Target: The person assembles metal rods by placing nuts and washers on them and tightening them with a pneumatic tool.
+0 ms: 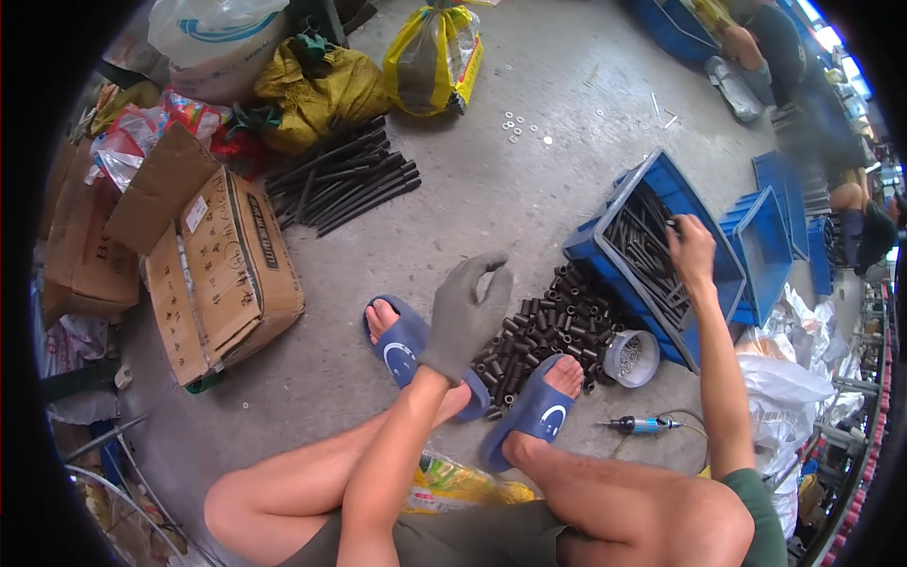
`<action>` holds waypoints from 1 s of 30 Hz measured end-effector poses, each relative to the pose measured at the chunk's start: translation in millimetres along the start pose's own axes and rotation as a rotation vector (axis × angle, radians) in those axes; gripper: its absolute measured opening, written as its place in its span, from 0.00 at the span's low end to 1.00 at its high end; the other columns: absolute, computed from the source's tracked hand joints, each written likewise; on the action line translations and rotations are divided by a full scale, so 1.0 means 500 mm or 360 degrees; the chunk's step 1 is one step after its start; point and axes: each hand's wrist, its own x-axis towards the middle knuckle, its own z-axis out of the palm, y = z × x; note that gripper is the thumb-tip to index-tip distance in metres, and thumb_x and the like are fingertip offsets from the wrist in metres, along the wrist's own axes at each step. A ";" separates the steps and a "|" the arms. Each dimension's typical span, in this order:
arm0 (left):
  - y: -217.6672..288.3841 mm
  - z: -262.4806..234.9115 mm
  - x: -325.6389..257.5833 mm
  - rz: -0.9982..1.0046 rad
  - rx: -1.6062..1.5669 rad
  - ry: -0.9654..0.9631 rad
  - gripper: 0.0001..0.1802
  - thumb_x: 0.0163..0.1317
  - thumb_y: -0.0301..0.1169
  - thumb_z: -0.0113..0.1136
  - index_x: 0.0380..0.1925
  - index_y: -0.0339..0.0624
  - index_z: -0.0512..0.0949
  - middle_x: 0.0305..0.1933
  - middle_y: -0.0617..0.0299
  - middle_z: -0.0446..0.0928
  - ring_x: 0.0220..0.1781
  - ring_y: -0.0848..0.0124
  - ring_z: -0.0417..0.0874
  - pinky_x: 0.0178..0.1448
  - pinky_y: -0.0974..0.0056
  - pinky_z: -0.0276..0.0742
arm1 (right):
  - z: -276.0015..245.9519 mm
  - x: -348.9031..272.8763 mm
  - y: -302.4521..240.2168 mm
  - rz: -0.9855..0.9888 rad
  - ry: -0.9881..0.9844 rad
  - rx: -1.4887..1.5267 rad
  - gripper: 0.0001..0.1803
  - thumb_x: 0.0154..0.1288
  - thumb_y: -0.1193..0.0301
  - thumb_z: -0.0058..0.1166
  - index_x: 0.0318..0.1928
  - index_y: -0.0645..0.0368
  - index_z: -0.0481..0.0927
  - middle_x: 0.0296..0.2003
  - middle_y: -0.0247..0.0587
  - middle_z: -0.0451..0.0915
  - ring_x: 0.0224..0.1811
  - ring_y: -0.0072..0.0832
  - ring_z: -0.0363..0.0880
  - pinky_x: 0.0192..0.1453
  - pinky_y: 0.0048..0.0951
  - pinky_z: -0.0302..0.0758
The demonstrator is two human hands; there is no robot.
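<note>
My left hand, in a grey glove, hovers above the floor near my left foot. Its fingers are loosely curved, with a gap between thumb and forefinger and nothing visible in it. My bare right hand reaches over a blue plastic bin filled with long black rods. Its fingers are closed at the end of a black rod, mostly hidden by the hand and the other rods. A pile of short black tubes lies between my feet and the bin. Beside it stands a round tub of small metal parts.
A blue power screwdriver with a cord lies right of my feet. More black rods are stacked at the left, by an open cardboard box and sacks. White washers dot the floor. People sit at far right.
</note>
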 end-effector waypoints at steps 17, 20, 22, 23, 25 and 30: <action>0.066 0.043 0.067 -0.0021 -0.0255 -0.0482 0.11 0.71 0.34 0.68 0.48 0.40 0.84 0.38 0.57 0.88 0.38 0.63 0.89 0.47 0.61 0.82 | -0.137 -0.026 -0.482 0.0309 -0.0057 0.1451 0.25 0.62 0.76 0.73 0.59 0.62 0.80 0.48 0.49 0.83 0.42 0.35 0.85 0.44 0.31 0.80; -0.041 -0.002 0.061 -0.0371 -0.0479 -0.0174 0.12 0.76 0.38 0.67 0.46 0.39 0.84 0.34 0.63 0.87 0.37 0.74 0.86 0.46 0.66 0.80 | -0.015 -0.099 -0.436 -0.0219 -0.0381 0.0761 0.17 0.63 0.73 0.69 0.52 0.61 0.82 0.42 0.50 0.83 0.46 0.51 0.81 0.52 0.46 0.80; -0.097 -0.003 0.051 -0.0362 -0.0594 -0.0104 0.10 0.77 0.35 0.66 0.44 0.39 0.84 0.37 0.62 0.87 0.40 0.74 0.85 0.49 0.66 0.79 | 0.072 -0.180 -0.403 -0.0277 -0.0953 0.0653 0.15 0.62 0.74 0.66 0.50 0.59 0.85 0.40 0.50 0.82 0.49 0.52 0.83 0.53 0.50 0.83; -0.111 -0.003 0.044 -0.0206 -0.0526 -0.0061 0.09 0.78 0.33 0.64 0.44 0.39 0.84 0.39 0.63 0.87 0.42 0.75 0.84 0.50 0.66 0.79 | 0.105 -0.212 -0.394 -0.0360 -0.1014 0.0576 0.15 0.60 0.75 0.65 0.48 0.58 0.85 0.40 0.50 0.81 0.48 0.52 0.83 0.51 0.50 0.83; -0.138 -0.007 0.023 -0.0116 -0.0405 -0.0016 0.07 0.79 0.30 0.61 0.44 0.38 0.83 0.43 0.65 0.86 0.48 0.77 0.83 0.54 0.67 0.79 | 0.146 -0.255 -0.400 -0.0413 -0.1027 0.0491 0.13 0.58 0.76 0.66 0.45 0.60 0.83 0.42 0.50 0.80 0.47 0.53 0.83 0.51 0.51 0.83; -0.166 -0.009 0.009 -0.0093 -0.0337 -0.0043 0.07 0.79 0.31 0.63 0.47 0.40 0.84 0.40 0.62 0.86 0.42 0.75 0.83 0.50 0.66 0.80 | 0.148 -0.252 -0.395 -0.0374 -0.1246 0.0448 0.14 0.57 0.77 0.68 0.44 0.61 0.80 0.43 0.52 0.78 0.47 0.55 0.83 0.50 0.51 0.83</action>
